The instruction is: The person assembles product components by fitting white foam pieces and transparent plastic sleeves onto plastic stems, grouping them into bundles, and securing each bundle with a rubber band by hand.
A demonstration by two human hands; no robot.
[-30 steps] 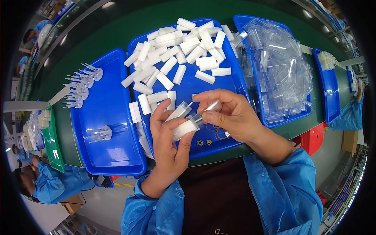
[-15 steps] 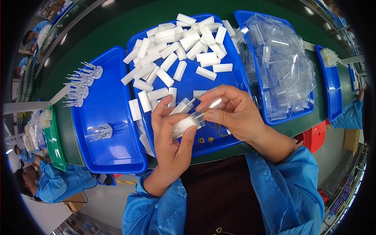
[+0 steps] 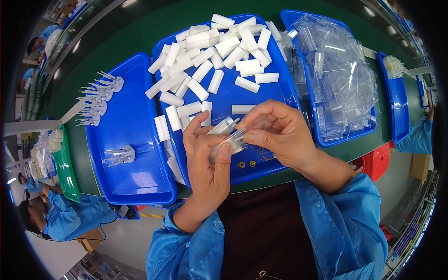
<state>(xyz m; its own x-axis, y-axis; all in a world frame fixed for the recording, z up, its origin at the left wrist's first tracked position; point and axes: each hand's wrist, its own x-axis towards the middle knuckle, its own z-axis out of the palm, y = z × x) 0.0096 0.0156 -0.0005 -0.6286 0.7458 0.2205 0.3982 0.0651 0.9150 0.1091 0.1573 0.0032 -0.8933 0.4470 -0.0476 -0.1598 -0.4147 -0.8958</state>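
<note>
Item: clear plastic sleeve (image 3: 229, 135) with a white insert, held over the near edge of the middle blue tray (image 3: 280, 93). Left hand (image 3: 207, 161) gripped it from below, thumb pressed on top; right hand (image 3: 280, 133) pinched its upper end. White foam blocks (image 3: 205, 70) lay scattered behind; clear plastic bags (image 3: 336, 70) filled the right tray.
</note>
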